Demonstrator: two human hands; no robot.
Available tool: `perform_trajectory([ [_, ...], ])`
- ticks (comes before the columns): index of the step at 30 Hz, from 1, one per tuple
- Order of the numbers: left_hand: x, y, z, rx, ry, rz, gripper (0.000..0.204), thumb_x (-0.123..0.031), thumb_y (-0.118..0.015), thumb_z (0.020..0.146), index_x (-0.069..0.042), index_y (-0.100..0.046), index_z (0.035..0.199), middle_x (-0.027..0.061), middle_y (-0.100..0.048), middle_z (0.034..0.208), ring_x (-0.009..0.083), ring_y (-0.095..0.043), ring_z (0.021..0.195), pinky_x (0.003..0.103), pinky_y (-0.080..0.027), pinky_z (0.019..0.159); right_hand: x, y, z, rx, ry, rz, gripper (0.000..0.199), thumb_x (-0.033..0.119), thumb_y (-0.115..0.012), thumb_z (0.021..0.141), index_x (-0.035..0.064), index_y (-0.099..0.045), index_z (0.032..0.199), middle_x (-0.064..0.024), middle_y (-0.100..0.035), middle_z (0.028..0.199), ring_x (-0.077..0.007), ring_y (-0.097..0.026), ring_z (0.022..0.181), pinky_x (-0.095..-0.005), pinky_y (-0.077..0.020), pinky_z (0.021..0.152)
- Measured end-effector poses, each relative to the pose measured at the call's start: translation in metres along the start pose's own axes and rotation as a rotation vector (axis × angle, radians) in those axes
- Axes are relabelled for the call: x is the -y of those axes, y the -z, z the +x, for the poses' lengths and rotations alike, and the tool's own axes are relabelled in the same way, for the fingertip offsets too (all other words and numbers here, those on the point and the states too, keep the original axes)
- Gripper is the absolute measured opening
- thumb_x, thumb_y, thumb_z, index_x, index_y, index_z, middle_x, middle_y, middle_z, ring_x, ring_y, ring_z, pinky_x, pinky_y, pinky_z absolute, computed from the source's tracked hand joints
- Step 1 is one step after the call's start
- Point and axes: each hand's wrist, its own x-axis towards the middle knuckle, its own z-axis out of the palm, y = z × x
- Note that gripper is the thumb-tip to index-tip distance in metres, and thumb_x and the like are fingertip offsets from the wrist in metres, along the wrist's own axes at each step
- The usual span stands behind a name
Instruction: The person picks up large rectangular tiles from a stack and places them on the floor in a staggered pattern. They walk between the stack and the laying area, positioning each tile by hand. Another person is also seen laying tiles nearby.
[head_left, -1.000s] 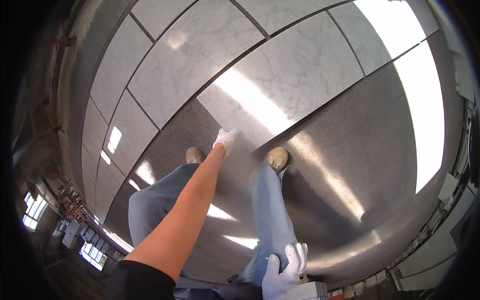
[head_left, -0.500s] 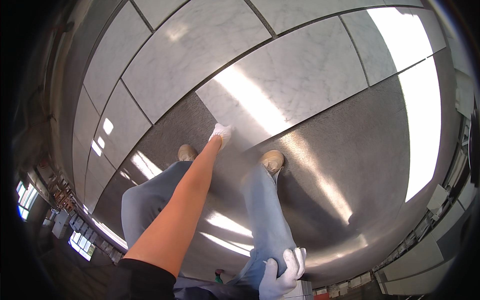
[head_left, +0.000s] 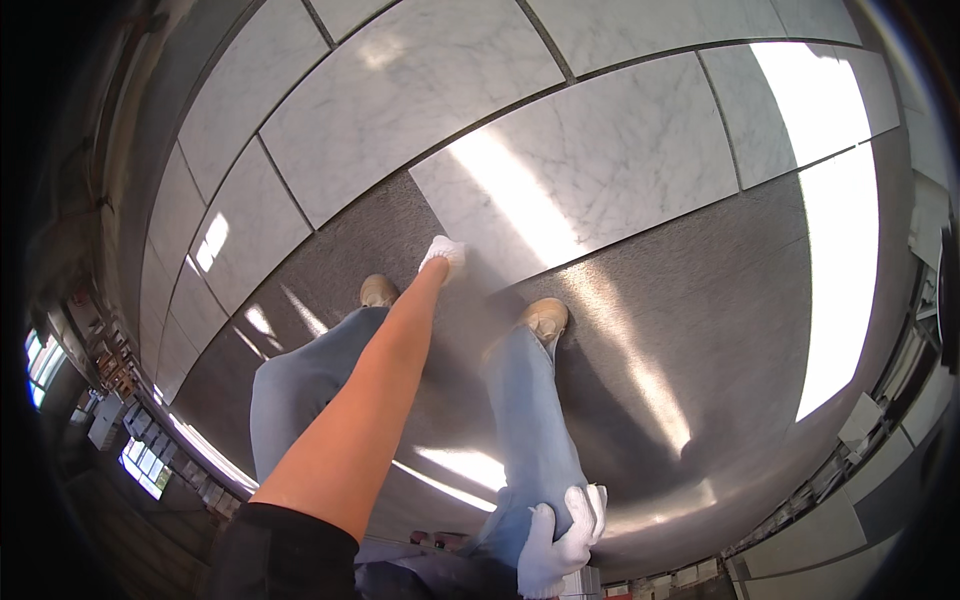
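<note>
On the right thigh (head_left: 530, 420), gloved right hand (head_left: 560, 535), fingers (head_left: 590, 500) flat.

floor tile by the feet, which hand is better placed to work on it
Left. The left hand reaches down at the floor tile; the right hand rests on the jeans.

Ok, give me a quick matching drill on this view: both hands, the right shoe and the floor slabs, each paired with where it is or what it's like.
1. left hand
2. right hand
3. right shoe
4. marble slab

a. white, grey-veined
b. resting against the blue jeans leg
c. tan, on the dark grey slab
d. arm outstretched, gloved, down at the floor

Pairs: 1-d, 2-b, 3-c, 4-a
</note>
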Motion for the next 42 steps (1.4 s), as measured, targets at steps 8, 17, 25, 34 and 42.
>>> perform_trajectory([
  [8, 0.022, 0.07, -0.118, -0.338, -0.07, -0.05, 0.04, -0.027, -0.051, 0.097, 0.005, -0.052, 0.122, 0.028, -0.066, 0.121, 0.0421, -0.064, 0.114, 0.051, -0.049, 0.096, -0.013, -0.011, -0.022, 0.038, -0.093, 0.053, 0.04, 0.015, -0.077, 0.084, 0.0029, -0.065, 0.12, -0.0173, -0.06, 0.132, -0.0348, -0.052, 0.128, -0.0439, -0.0396, 0.109],
  [17, 0.128, 0.198, -0.488, -0.022, -0.362, -0.375, 0.056, -0.03, -0.051, 0.093, -0.001, -0.048, 0.141, 0.024, -0.058, 0.136, 0.0358, -0.061, 0.119, 0.042, -0.046, 0.102, 0.061, 0.034, -0.032, 0.36, 0.081, -0.065, 0.046, 0.022, -0.064, 0.095, -0.0021, -0.056, 0.134, -0.0204, -0.058, 0.137, -0.0335, -0.055, 0.128, -0.0403, -0.041, 0.11],
  [25, 0.344, 0.216, -0.669, -0.592, -0.287, -1.264, 0.012, -0.009, -0.054, 0.091, 0.001, -0.06, 0.089, 0.0074, -0.063, 0.075, 0.0191, -0.067, 0.07, 0.031, -0.056, 0.061, 0.083, 0.075, 0.019, 0.999, 0.554, -0.053, 0.042, 0.023, -0.057, 0.096, -0.0071, -0.064, 0.124, -0.0204, -0.066, 0.129, -0.0301, -0.062, 0.121, -0.0371, -0.0462, 0.105],
  [34, 0.475, -0.232, -0.728, -0.55, 0.369, -0.578, 0.033, -0.017, -0.066, 0.08, -0.008, -0.07, 0.111, 0.0154, -0.068, 0.105, 0.0326, -0.069, 0.092, 0.045, -0.056, 0.083, 0.263, 0.151, 0.06, 1.28, 0.964, -0.252, 0.035, 0.018, -0.064, 0.097, -0.0036, -0.062, 0.124, -0.0218, -0.064, 0.118, -0.0338, -0.059, 0.115, -0.0448, -0.0474, 0.101],
  [42, 0.387, -0.415, -0.792, -0.549, 0.329, -0.824, 0.029, -0.027, -0.068, 0.076, -0.007, -0.073, 0.096, 0.0165, -0.071, 0.094, 0.0352, -0.068, 0.09, 0.044, -0.054, 0.084, 0.366, 0.176, -0.196, 1.493, 1.08, -0.067, 0.038, 0.024, -0.066, 0.098, 0.005, -0.062, 0.131, -0.009, -0.069, 0.115, -0.0203, -0.066, 0.104, -0.0361, -0.0542, 0.093],
])
